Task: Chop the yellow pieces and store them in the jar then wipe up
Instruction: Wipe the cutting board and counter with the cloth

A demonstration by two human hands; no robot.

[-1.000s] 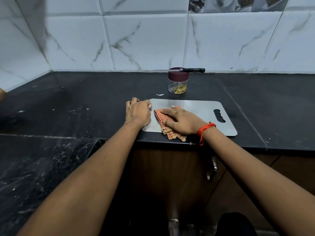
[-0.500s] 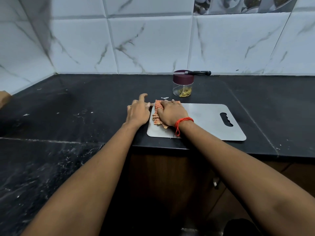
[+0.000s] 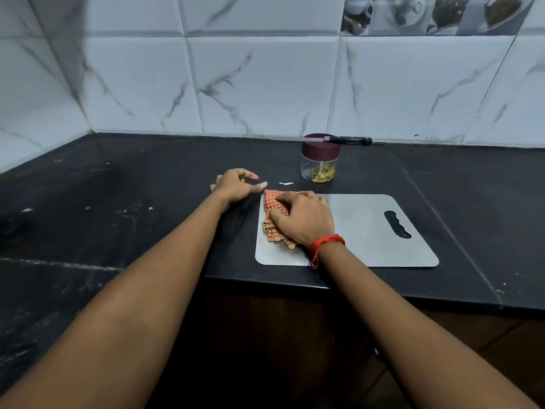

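My right hand presses the folded checked cloth onto the near-left corner of the steel board, fingers curled over the cloth's far edge, thumb on top. My left hand rests on the black counter just beside it, fingers loosely bent and slightly spread, holding nothing. Beyond my right fingertips stands the lidded jar with the yellow pieces inside, the knife behind it

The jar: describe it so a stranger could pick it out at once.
Follow the black counter back toward the tiled wall. Behind the steel cutting board stands a small clear jar. Only it has a maroon lid and yellow pieces inside.
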